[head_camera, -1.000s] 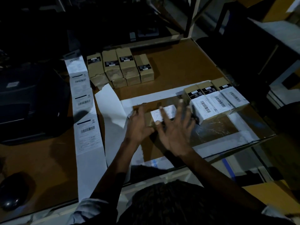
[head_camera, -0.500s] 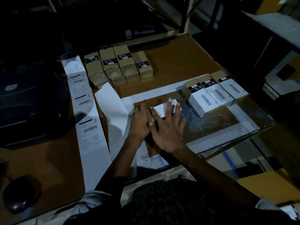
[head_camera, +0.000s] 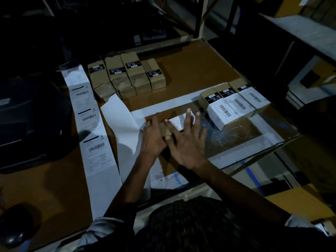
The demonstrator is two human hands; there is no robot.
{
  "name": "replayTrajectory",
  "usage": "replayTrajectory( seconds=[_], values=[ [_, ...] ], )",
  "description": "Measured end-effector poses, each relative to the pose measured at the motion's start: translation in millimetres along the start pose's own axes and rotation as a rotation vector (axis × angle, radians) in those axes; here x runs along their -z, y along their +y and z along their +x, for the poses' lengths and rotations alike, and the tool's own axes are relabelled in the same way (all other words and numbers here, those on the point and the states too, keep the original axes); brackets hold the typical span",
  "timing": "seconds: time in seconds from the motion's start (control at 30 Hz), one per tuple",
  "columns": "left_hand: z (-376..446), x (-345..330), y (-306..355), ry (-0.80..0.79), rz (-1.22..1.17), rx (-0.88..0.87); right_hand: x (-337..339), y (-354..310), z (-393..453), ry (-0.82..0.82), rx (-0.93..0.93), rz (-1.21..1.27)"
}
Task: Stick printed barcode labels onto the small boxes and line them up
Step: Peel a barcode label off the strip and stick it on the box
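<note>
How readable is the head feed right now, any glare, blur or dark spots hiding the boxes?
Head view: dim overall, far side nearly black; glare streaks the glass panel; labelled boxes readable; right hand slightly motion-blurred over the box being labelled; left hand sharp; edges bow from the wide lens.

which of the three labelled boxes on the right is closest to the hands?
The nearest, leftmost box of that row, beside the right hand; the other two sit further right and back.

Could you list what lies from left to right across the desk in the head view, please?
Mouse → strip of printed labels → loose backing sheet → left hand → right hand → three labelled boxes.
</note>
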State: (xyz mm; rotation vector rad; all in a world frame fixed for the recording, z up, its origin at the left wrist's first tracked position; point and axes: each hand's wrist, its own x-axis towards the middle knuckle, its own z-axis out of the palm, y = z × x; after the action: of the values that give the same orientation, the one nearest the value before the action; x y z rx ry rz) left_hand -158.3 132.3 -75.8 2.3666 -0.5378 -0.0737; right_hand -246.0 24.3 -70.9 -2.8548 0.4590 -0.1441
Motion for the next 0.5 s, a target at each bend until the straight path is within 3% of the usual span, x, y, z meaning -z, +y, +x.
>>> replayTrajectory(
  seconds=[0.23,0.4,0.5],
  values=[
    [1.9,-0.8,1.5,-0.042,-0.055,0.096,11.5,46.3,19.3,0.068,-0.241,-0.015],
    [3.1,-3.6,-3.0,-0.007,0.021,0.014,3.8,-4.9,0.8,-0.032,-0.005,0.04],
    [3.3,-2.3,-3.2,-0.018,-0.005,0.054,10.6,12.0,7.9,-0.037,-0.026,0.011]
  ],
)
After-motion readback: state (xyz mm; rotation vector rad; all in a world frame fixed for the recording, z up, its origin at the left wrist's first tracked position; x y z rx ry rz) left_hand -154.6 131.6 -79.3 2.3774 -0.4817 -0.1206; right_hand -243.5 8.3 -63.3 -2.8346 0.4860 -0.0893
